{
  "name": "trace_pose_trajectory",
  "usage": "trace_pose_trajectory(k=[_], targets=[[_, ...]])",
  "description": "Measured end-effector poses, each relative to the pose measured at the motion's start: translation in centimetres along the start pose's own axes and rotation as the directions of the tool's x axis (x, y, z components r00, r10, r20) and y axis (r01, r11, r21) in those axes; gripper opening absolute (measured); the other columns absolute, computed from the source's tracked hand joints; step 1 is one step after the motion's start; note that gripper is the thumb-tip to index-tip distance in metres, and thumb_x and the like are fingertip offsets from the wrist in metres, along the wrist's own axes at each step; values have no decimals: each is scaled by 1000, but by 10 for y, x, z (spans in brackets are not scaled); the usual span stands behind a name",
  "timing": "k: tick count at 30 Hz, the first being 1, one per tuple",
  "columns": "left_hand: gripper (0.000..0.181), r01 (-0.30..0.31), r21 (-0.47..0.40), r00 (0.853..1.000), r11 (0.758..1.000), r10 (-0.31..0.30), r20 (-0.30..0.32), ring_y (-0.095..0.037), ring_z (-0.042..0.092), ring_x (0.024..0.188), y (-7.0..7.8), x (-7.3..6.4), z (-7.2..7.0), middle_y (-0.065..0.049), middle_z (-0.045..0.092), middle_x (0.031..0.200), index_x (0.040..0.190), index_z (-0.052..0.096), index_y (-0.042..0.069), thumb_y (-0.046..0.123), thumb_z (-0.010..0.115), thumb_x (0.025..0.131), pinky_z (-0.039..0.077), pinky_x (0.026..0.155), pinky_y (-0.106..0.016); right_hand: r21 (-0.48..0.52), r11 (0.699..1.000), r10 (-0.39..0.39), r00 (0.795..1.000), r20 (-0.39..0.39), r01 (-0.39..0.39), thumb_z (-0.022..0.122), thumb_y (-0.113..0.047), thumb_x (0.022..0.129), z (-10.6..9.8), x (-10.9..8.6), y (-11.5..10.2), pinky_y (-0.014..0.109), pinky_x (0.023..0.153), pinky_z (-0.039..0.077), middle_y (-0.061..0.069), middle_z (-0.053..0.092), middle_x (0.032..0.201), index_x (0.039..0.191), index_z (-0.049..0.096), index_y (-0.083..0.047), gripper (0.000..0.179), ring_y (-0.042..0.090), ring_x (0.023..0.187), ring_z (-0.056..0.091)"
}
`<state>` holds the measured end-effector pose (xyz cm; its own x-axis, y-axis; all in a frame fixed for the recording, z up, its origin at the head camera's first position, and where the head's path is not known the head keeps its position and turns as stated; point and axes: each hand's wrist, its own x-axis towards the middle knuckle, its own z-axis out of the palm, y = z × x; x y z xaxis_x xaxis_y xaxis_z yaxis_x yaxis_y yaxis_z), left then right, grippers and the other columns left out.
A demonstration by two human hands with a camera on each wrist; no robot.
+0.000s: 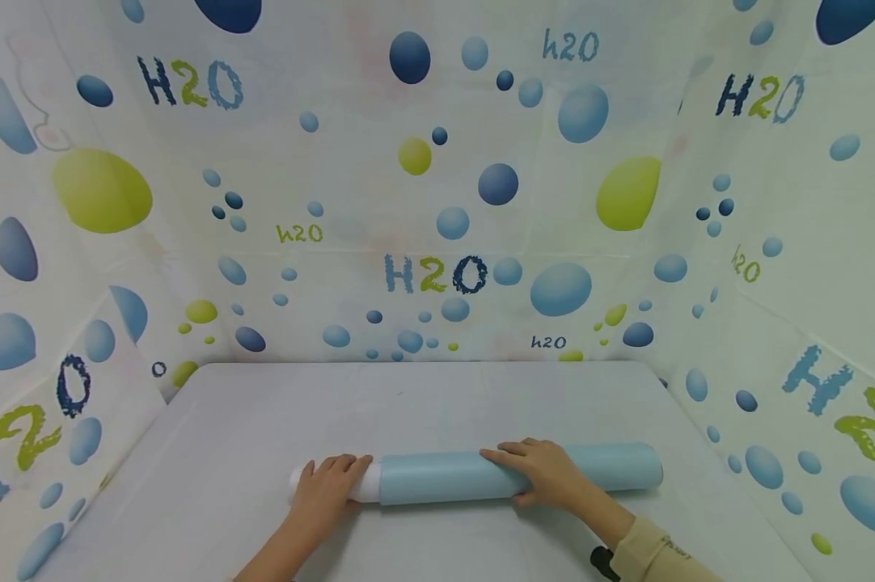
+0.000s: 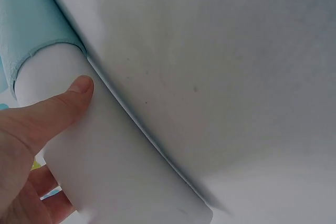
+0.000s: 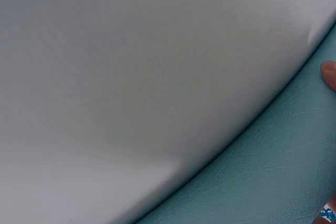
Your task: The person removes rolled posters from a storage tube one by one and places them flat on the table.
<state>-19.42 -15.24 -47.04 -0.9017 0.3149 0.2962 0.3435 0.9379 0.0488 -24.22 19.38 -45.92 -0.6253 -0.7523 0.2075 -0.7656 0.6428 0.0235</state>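
A long roll lies crosswise on the white table. Most of its length is a light blue, leather-like sleeve (image 1: 437, 477), and a plain white cylinder (image 2: 121, 161) comes out of its left end. My left hand (image 1: 331, 485) grips the white part, thumb on the near side and fingers over the far side. Around the blue sleeve, right of its middle, my right hand (image 1: 543, 473) holds on with fingers across the top and thumb at the near side. Only the thumb tip (image 3: 329, 72) and a bit of finger show in the right wrist view.
The white tabletop (image 1: 423, 404) stretches behind and in front of the roll. A white curtain (image 1: 357, 162) with blue and green drops surrounds the table at the back and sides. A small black object (image 1: 603, 562) shows beside the right sleeve.
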Motion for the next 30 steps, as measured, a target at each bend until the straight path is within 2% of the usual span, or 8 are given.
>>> trace_pose_trajectory(k=[9, 22, 30], targets=[[60, -6, 6, 999, 1000, 6, -45, -28, 53, 92, -5, -3, 1, -5, 57, 98, 109, 52, 16, 19, 77, 54, 36, 74, -57, -4, 1000, 10, 1000, -11, -10, 74, -39, 58, 3, -8, 8, 38, 71, 44, 0, 53, 113, 131, 33, -29, 85, 18, 91, 54], [59, 10, 32, 999, 999, -9, -43, -28, 52, 92, -7, -6, -3, -6, 57, 99, 108, 53, 15, 20, 77, 54, 36, 74, -57, -33, 999, -34, 995, -98, 31, 77, -37, 53, 7, -21, 21, 37, 72, 45, 1, 54, 111, 130, 36, -24, 88, 17, 91, 54], [59, -6, 35, 998, 999, 8, -61, -29, 53, 91, -9, -7, -2, -6, 57, 98, 108, 53, 15, 19, 77, 54, 36, 74, -57, -31, 999, -30, 994, -110, 27, 78, -34, 53, 3, -32, 27, 39, 74, 44, 4, 54, 111, 129, 37, -23, 88, 20, 93, 54]])
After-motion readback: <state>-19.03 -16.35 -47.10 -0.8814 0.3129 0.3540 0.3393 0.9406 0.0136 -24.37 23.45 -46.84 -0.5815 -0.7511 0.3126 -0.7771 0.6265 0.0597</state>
